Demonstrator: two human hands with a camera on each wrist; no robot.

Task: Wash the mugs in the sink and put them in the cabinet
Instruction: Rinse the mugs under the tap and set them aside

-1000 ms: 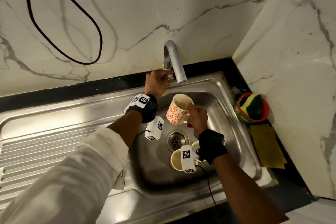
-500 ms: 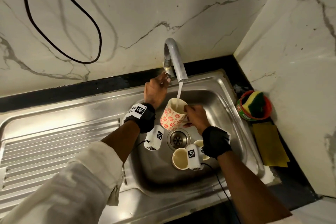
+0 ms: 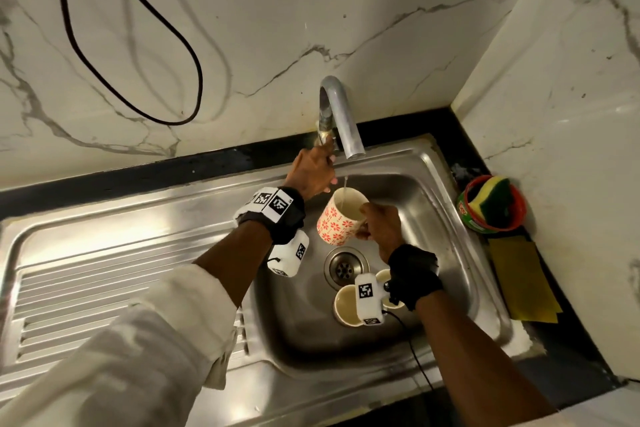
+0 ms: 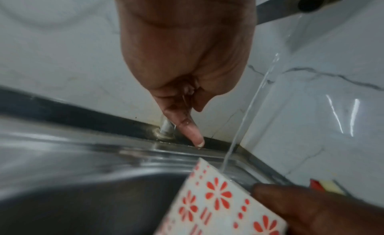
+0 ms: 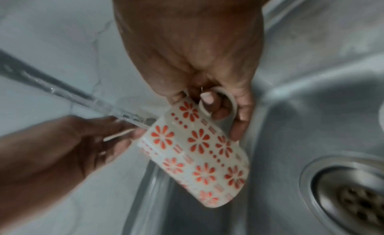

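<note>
A white mug with red flowers [image 3: 337, 224] [image 4: 218, 202] [image 5: 197, 153] is tilted under the tap [image 3: 341, 114]. My right hand [image 3: 379, 225] [image 5: 207, 74] grips it by the handle. A thin water stream [image 3: 345, 189] [image 4: 249, 107] [image 5: 83, 97] runs into its mouth. My left hand [image 3: 311, 172] [image 4: 187, 58] [image 5: 62, 148] sits just below the tap's valve, fingers loosely curled, index finger pointing down beside the tap stem; nothing shows in its grip. Two plain cream mugs [image 3: 346, 305] [image 3: 384, 277] stand in the steel sink [image 3: 433, 218], partly hidden by my right wrist camera.
The drain [image 3: 344, 267] [image 5: 353, 197] lies below the held mug. A ribbed drainboard [image 3: 104, 288] spreads to the left. A sponge in a red holder [image 3: 493, 208] and a yellow cloth [image 3: 519, 281] sit on the right ledge by the marble wall. A black cable [image 3: 138, 80] hangs on the back wall.
Water has started running from the tap. My right hand moved the flowered mug under the spout. My left hand has dropped slightly from the valve.
</note>
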